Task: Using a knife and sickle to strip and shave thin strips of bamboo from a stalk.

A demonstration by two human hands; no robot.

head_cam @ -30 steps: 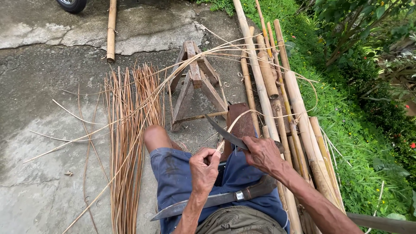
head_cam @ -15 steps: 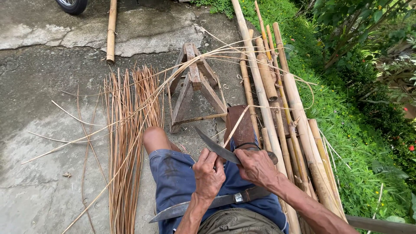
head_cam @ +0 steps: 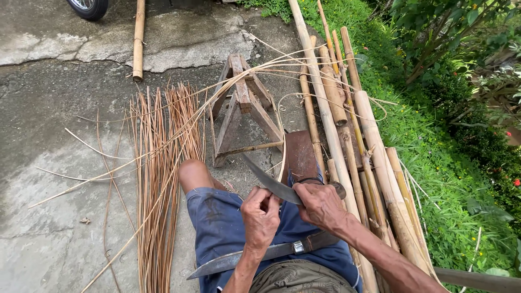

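Observation:
My right hand (head_cam: 321,205) grips the handle of a curved dark knife (head_cam: 268,180) whose blade points up and left over my lap. My left hand (head_cam: 260,216) pinches a thin bamboo strip (head_cam: 281,135) right against the blade. The strip arcs upward from the knife and sweeps over a wooden sawhorse (head_cam: 241,106). A second long blade (head_cam: 239,259) lies across my lap, on my blue shorts (head_cam: 220,228). My bare left knee (head_cam: 191,172) sticks out toward the concrete.
A bundle of split bamboo strips (head_cam: 160,163) lies on the concrete at left. Several thick bamboo poles (head_cam: 358,141) lie along the grass edge at right. One pole (head_cam: 138,38) and a wheel (head_cam: 89,6) sit at the top left.
The knife and both hands have come lower and closer to my lap. The strip now passes along the blade's right side, and my left hand has closed in on the blade.

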